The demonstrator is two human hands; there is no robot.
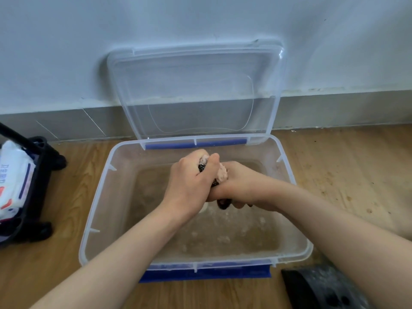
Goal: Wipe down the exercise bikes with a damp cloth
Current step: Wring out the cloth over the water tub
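A clear plastic storage box (98, 206) with blue latches stands on the wood floor, holding shallow cloudy water. Over it, my left hand (189, 186) and my right hand (236, 186) both grip a twisted pink and dark cloth (223, 173), bunched tight between them. The two hands touch each other above the water. Most of the cloth is hidden inside the fists; a dark end pokes out below them. No exercise bike frame is clearly in view.
The box's clear lid (196, 90) leans upright against the white wall behind it. A black wheeled cart (42, 192) carrying a white wipes pack (13, 175) stands at the left. A dark object (321, 288) lies at the lower right on the floor.
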